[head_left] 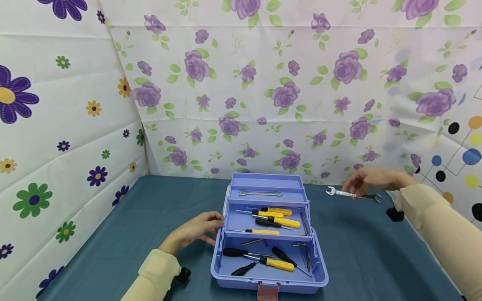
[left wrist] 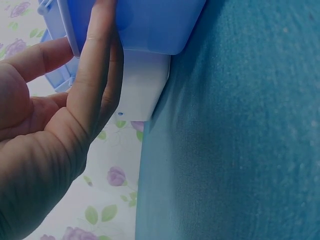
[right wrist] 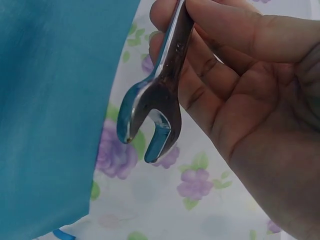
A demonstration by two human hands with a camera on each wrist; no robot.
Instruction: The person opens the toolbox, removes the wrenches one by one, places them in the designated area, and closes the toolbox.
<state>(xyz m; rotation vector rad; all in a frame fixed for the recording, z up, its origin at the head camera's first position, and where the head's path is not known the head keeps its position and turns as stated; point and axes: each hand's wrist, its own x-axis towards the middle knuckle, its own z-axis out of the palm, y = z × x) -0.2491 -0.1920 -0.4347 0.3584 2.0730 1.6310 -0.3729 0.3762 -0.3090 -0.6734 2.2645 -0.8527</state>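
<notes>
My right hand (head_left: 370, 182) grips a double open-ended wrench (head_left: 344, 193) near its middle, raised over the table right of the toolbox. One open jaw of the wrench (right wrist: 155, 110) shows large in the right wrist view, with thumb and fingertips pinching the shank (right wrist: 175, 45). My left hand (head_left: 199, 229) is at the left side of a blue plastic toolbox (head_left: 269, 285), fingers loosely extended, touching its rim and outer wall. The toolbox stands unfolded, and another wrench (head_left: 260, 193) lies in its top tray.
The middle tray holds several yellow-handled screwdrivers (head_left: 290, 221) and a hex key (head_left: 303, 223). In the bottom lie black-handled screwdrivers (head_left: 235, 252), a yellow one (head_left: 278, 264) and more hex keys. A blue-green cloth covers the table (head_left: 180, 192); flowered sheets (head_left: 241, 100) hang behind it.
</notes>
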